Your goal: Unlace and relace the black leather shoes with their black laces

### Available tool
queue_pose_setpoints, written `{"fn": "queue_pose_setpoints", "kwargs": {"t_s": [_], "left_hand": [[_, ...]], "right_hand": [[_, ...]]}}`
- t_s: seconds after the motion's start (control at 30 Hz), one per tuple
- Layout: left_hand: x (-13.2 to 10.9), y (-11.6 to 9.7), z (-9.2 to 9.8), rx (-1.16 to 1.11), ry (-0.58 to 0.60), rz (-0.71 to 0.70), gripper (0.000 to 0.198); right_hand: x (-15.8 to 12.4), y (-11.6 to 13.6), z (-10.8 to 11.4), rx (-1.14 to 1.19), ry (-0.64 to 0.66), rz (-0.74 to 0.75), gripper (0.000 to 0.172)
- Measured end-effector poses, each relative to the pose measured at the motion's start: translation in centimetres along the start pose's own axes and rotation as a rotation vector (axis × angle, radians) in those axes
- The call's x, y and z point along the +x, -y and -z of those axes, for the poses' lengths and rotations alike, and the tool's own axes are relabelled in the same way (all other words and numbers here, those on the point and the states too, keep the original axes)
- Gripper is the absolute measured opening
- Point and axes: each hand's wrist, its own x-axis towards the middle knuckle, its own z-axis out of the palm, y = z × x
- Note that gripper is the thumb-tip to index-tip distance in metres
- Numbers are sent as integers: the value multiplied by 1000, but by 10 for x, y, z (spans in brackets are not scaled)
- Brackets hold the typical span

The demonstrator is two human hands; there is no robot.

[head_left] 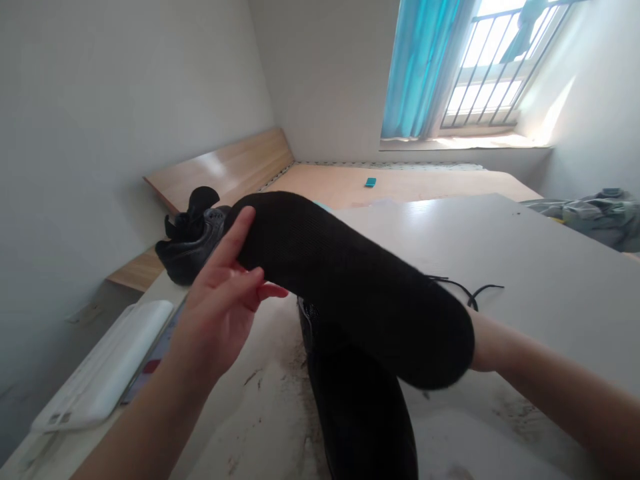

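A long black insole (pixel 345 267) stretches across the middle of the view, tilted down to the right. My left hand (pixel 220 307) pinches its far left end, thumb and fingers on the edge. Behind the insole's wider right end lies my right hand (pixel 481 337); only the wrist side shows, and its fingers are hidden. Directly below is a black shoe (pixel 360 407), toe toward me, partly covered by the insole. Loose black laces (pixel 470 293) lie on the table to the right of the shoe.
Another black shoe (pixel 187 247) stands at the far left of the white table (pixel 525 267). A white power strip-like case (pixel 110 360) and a phone-like flat screen (pixel 155 357) lie near the left edge. Grey clothing (pixel 600 217) is at the right, and a small teal object (pixel 371 182) lies farther back.
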Motion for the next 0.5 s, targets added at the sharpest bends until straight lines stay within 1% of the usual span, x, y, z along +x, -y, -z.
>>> {"fn": "queue_pose_setpoints", "kwargs": {"t_s": [0.07,0.1,0.17,0.23,0.33,0.4,0.5], "left_hand": [[-2,8,1,73,84,16,54],[-4,12,1,108,140,43,55],[-7,18,4,193,241,95,58],[-10,21,6,296,301,128,60],[-12,21,9,406,346,156,61],[-12,20,9,448,371,166,62],[-14,19,8,503,408,149,65]], "right_hand": [[3,1,-1,64,-20,16,27],[5,0,0,72,-49,-3,24],[9,-3,2,83,-129,-94,23],[11,-6,6,140,-146,-178,27],[11,-7,9,211,-97,-206,36],[10,-5,8,224,-50,-218,38],[9,-1,3,248,20,-285,39]]}}
